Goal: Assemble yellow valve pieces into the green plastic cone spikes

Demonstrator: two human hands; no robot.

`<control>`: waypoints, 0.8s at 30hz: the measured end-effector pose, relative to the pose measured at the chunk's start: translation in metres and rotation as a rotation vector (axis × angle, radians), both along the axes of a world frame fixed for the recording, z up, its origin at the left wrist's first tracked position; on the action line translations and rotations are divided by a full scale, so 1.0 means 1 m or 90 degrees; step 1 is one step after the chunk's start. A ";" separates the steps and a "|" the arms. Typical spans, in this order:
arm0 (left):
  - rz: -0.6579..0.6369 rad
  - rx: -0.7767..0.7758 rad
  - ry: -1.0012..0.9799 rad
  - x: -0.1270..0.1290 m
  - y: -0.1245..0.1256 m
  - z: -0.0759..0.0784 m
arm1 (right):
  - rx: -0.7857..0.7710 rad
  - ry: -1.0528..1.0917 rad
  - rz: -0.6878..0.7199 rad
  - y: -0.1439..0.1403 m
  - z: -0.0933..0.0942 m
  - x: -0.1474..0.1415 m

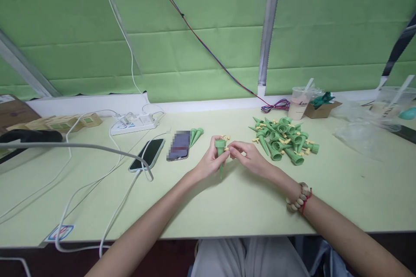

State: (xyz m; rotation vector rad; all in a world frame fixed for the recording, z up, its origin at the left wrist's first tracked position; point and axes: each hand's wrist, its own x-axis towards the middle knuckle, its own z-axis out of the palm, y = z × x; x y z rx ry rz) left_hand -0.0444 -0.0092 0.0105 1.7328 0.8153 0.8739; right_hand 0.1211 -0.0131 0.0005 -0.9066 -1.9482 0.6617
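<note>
My left hand is wrapped round a green plastic watering spike, which stands upright with its wide collar on top and its point down. A small yellow valve sticks out at the spike's right side. The fingertips of my right hand are pinched together on that valve, which they partly hide. Just behind my hands lie some small yellow pieces on the table. To the right is a heap of green spikes, many with yellow valves. Green spikes also lie left of my hands.
Two phones lie on the left, with white cables looping across the table. A power strip is behind them. Drink cups, a small cardboard box and a plastic bag occupy the back right.
</note>
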 end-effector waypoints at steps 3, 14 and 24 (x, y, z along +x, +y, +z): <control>-0.008 0.005 -0.005 0.000 0.000 0.000 | -0.015 0.004 0.007 0.000 0.000 0.000; -0.028 0.009 -0.026 0.002 -0.002 0.004 | -0.182 0.120 0.051 -0.001 -0.001 -0.005; -0.046 0.103 0.056 0.000 -0.004 0.005 | -0.266 0.178 0.088 0.002 -0.006 -0.012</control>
